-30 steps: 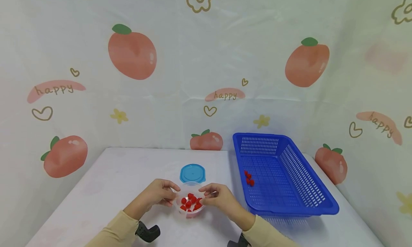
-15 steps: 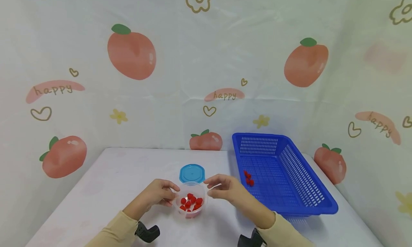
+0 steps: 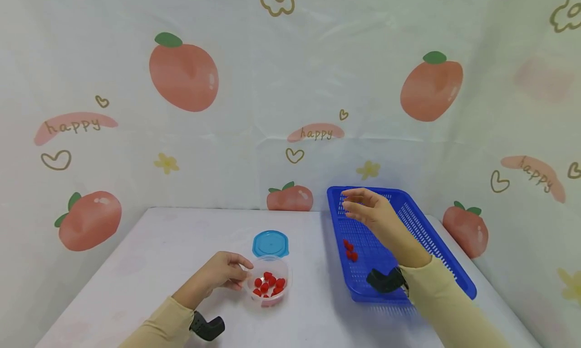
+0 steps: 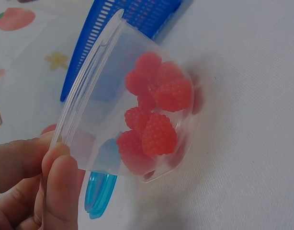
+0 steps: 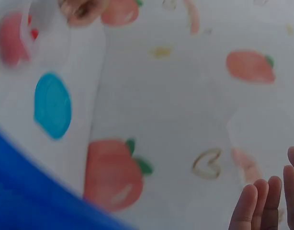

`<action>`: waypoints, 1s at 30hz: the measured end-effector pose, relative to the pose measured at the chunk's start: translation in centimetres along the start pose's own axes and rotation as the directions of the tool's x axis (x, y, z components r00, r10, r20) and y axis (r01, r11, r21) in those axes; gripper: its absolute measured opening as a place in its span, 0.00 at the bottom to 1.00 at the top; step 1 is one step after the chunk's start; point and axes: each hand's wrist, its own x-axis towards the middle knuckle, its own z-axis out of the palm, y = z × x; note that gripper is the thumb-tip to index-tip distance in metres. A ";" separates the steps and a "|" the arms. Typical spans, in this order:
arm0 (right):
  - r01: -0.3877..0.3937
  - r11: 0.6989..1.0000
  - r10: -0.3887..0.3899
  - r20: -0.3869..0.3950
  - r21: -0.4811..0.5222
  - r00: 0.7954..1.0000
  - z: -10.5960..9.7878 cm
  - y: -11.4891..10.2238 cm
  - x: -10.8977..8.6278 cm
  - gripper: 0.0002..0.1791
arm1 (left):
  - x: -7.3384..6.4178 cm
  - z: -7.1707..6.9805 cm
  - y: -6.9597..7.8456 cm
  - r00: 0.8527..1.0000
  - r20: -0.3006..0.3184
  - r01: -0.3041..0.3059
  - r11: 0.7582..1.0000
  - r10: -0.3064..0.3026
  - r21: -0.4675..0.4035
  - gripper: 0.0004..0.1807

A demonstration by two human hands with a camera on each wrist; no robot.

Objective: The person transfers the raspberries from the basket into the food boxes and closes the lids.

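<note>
Left hand (image 3: 222,275) pinches the clear cup (image 3: 270,287) of raspberries (image 3: 269,283); right hand (image 3: 369,212), fingers loosely spread (contents unclear), hovers over the blue basket (image 3: 436,267), right of cup.

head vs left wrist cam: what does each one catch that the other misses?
Head only: right hand raised over the blue basket, three red berries on its floor, both sleeves. Left wrist only: close-up of the left hand's fingertips pinching the clear cup's rim and the berries' bumpy texture. Both: left hand, clear cup, its berries, blue lid, basket.
</note>
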 end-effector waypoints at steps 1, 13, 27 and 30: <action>-0.019 1.000 0.019 -0.014 -0.008 1.000 -0.5 0.3 0.4 0.15 | 0.0 0.0 0.0 1.000 -0.001 0.002 1.000 -0.002 0.001 0.12; -0.174 0.953 0.169 -0.043 -0.250 0.985 -5.2 6.2 3.1 0.25 | -0.2 0.3 0.2 0.999 -0.025 0.034 0.999 -0.033 0.022 0.11; -0.333 0.843 0.409 0.102 -0.422 0.907 -5.4 10.9 2.8 0.13 | 0.0 0.2 0.2 1.000 -0.023 0.017 1.000 -0.016 0.018 0.12; -0.376 0.814 0.457 0.087 -0.442 0.885 -5.0 11.0 2.7 0.13 | 0.0 0.2 0.2 0.999 -0.026 0.021 1.000 -0.020 0.022 0.12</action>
